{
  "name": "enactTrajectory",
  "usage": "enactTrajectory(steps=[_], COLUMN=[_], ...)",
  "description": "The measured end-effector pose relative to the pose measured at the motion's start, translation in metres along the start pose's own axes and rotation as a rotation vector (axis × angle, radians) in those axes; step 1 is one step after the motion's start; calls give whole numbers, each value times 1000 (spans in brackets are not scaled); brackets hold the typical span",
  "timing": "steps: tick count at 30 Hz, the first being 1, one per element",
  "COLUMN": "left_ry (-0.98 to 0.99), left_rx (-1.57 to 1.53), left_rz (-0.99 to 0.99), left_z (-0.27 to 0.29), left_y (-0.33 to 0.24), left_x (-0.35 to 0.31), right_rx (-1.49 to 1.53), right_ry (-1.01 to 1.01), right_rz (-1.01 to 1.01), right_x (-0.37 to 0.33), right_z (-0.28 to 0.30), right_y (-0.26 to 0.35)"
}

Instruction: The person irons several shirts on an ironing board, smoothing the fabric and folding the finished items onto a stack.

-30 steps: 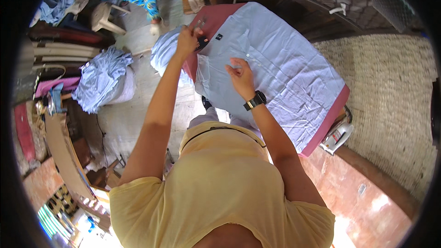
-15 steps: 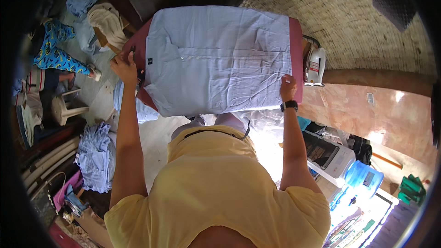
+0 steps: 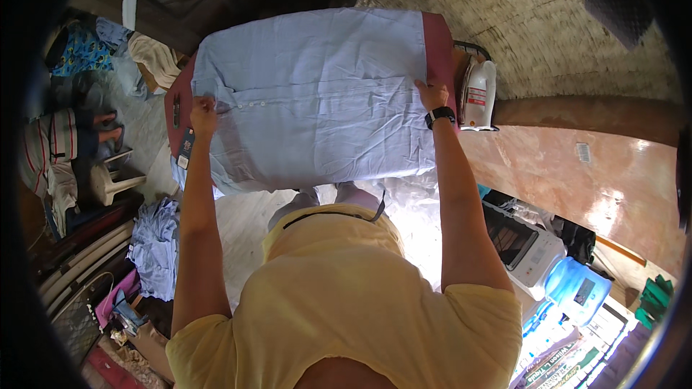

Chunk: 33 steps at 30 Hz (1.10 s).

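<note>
A light blue button-front shirt (image 3: 310, 115) lies spread on a maroon ironing board (image 3: 437, 43), its collar end left and its hem right. Small wrinkles cross the part near the hem. My left hand (image 3: 204, 112) is closed in a pinch on the shirt's edge near the collar, beside the row of white buttons. At the hem, my right hand (image 3: 433, 96), with a black watch above it, pinches the cloth at the far end of the button strip. A dark hang tag (image 3: 186, 148) hangs beside my left wrist.
A white iron (image 3: 478, 94) rests on a rack at the board's right end. Crumpled blue clothes (image 3: 155, 245) lie at lower left, near a beige stool (image 3: 114, 181). A person in patterned blue clothing (image 3: 83, 50) is at far left. A blue water bottle (image 3: 577, 289) stands lower right.
My left hand has moved from the board's left end onto the shirt near the collar. My right hand has shifted farther away along the hem, up to the button strip.
</note>
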<state>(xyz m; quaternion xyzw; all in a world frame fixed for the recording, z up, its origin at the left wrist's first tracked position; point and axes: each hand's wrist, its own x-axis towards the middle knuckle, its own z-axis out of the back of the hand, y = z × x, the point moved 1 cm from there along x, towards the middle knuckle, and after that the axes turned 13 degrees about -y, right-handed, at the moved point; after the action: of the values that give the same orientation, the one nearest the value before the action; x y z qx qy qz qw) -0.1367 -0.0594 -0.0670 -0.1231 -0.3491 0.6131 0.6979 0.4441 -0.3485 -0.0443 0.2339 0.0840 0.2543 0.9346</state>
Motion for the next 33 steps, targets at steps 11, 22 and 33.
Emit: enactTrajectory(steps=[11, 22, 33], left_ry=[-169, -235, -95], left_rx=[6, -40, 346], left_rz=[-79, 91, -470], left_z=[-25, 9, -7], left_y=[-37, -58, -129], left_x=[6, -17, -72], right_rx=[-14, -245, -68], right_ry=[-325, -345, -370], right_rz=[324, 359, 438], right_x=[-10, -43, -39], right_z=[-5, 3, 13], right_y=[-5, 24, 15])
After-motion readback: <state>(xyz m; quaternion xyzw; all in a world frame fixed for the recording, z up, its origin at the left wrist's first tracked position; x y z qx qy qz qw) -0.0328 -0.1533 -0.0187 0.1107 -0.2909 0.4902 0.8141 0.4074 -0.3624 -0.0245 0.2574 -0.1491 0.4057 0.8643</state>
